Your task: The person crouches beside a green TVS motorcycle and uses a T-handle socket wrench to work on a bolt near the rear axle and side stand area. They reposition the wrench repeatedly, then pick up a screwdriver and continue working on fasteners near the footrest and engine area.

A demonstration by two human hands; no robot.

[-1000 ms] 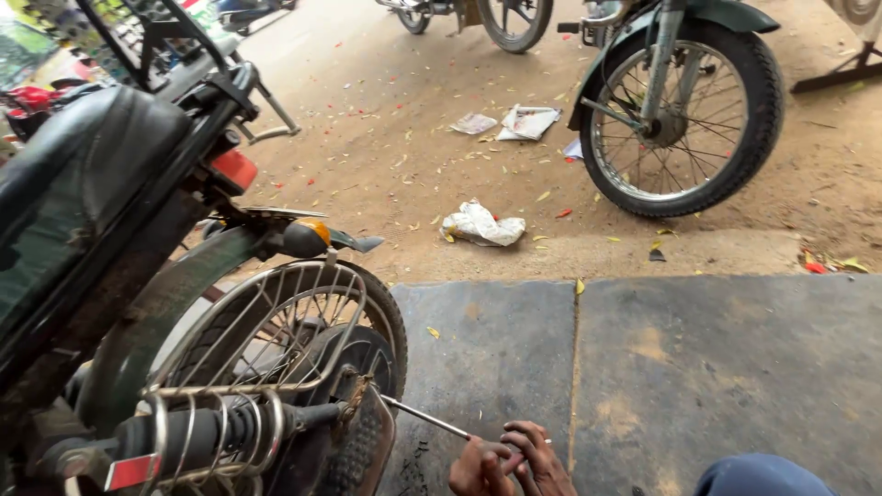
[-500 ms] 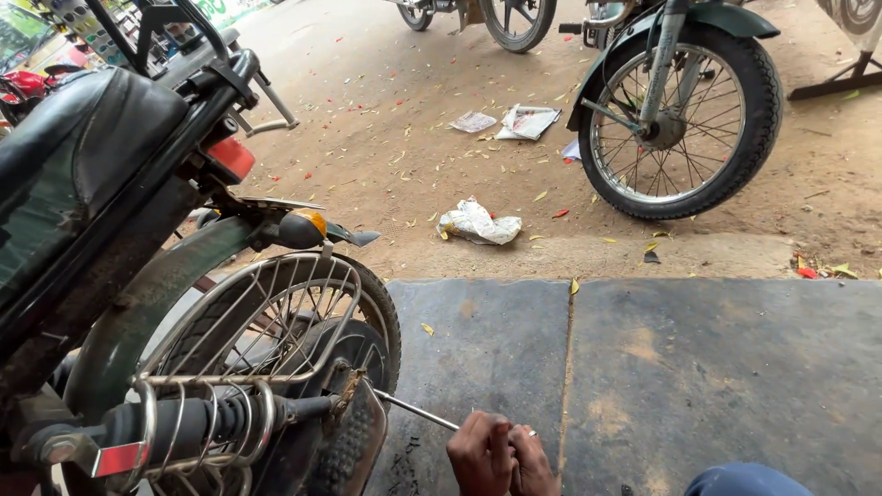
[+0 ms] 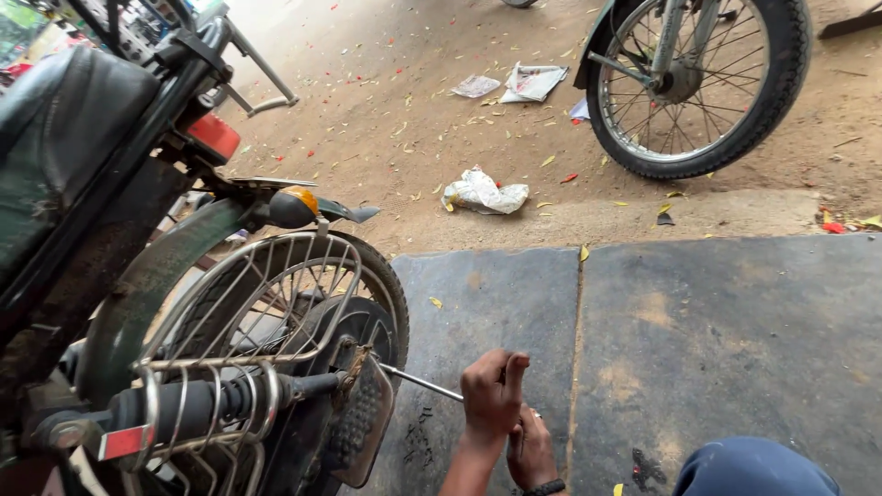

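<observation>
- Your left hand (image 3: 493,395) is closed in a fist around the near end of a thin metal rod (image 3: 421,382), thumb raised.
- Your right hand (image 3: 531,450) sits just below and behind it, fingers curled, touching the left; you cannot tell whether it grips the rod too.
- The rod runs left from your fist to the foot peg (image 3: 360,424) low on the motorcycle's rear wheel (image 3: 363,276).
- A chrome guard (image 3: 243,321) curves over that wheel, under the orange indicator (image 3: 296,204).
- Your hands hover over the dark stone slab (image 3: 726,331).
- Beyond lies crumpled paper (image 3: 484,193) on dirt, and another motorcycle's wheel (image 3: 698,83).
</observation>
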